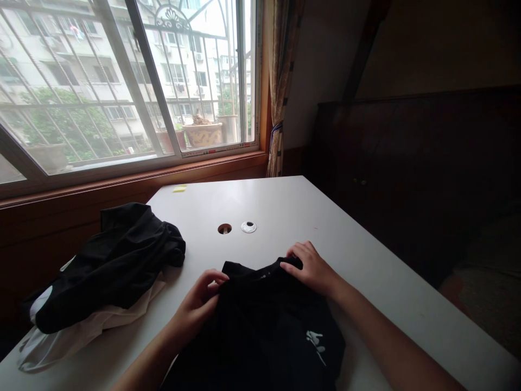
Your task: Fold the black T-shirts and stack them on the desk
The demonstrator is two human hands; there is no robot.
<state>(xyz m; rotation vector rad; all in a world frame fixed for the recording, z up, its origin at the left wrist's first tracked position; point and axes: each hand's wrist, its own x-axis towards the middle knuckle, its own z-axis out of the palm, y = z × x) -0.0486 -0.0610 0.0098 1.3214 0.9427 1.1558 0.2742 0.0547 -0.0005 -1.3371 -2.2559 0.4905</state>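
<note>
At the near middle of the tabletop (280,206), one black shirt (264,326) lies with its collar (264,276) toward the far side. Your left hand (201,298) seems to hold the cloth left of the collar in a narrow grip; your right hand (311,266) pinches it on the right. Better handling, likely: level both holds, draw gently apart, spare the collar any stretching. Count: two hands, one shirt; left, one heap (118,260) of dark and pale cloth; far, one hole (224,229), one ring (243,228), one yellow slip (179,189).
</note>
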